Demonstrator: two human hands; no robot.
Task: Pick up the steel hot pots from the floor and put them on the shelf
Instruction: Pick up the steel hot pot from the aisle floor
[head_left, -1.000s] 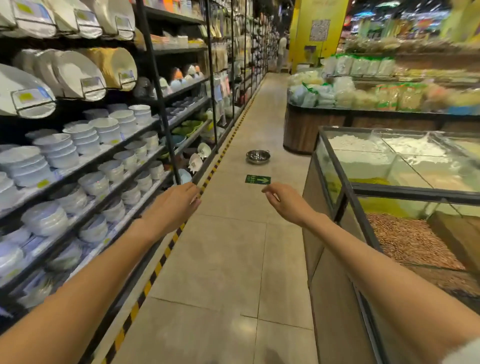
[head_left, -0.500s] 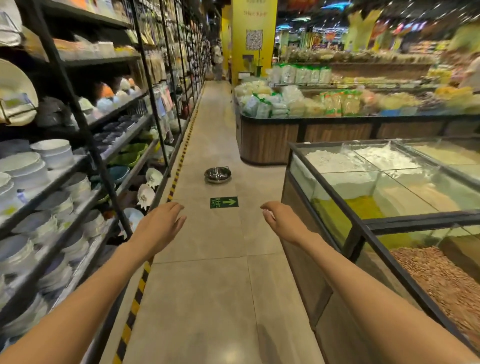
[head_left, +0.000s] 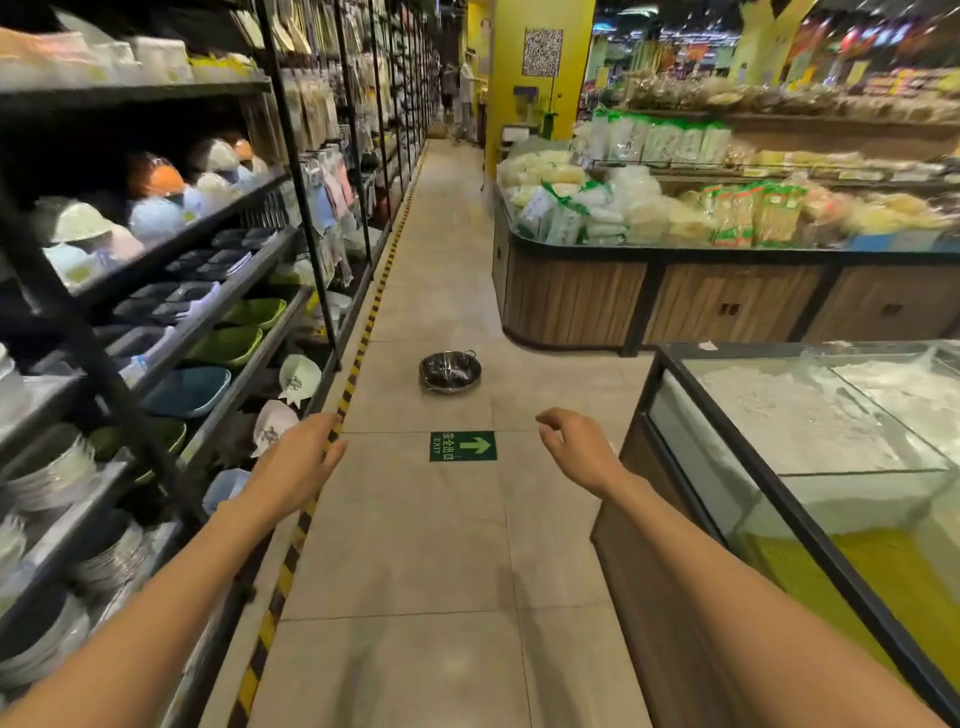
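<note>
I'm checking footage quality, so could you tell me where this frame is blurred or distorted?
Head view: the shelf at the left and the far produce are motion-smeared; the pot and both hands, left and right, are fairly sharp; wide-angle bending curves the edges.

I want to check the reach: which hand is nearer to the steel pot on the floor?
Right, slightly. The right hand is below-right of the steel pot; the left hand is below-left, farther. Neither touches it.

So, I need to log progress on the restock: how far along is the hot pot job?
Nothing looks done yet. One steel hot pot sits on the floor tiles, beyond the green exit sticker. Both the left hand and the right hand are empty and open, stretched toward it but well short. Left to do: reach it, lift it, and set it on the shelf at left.
</note>
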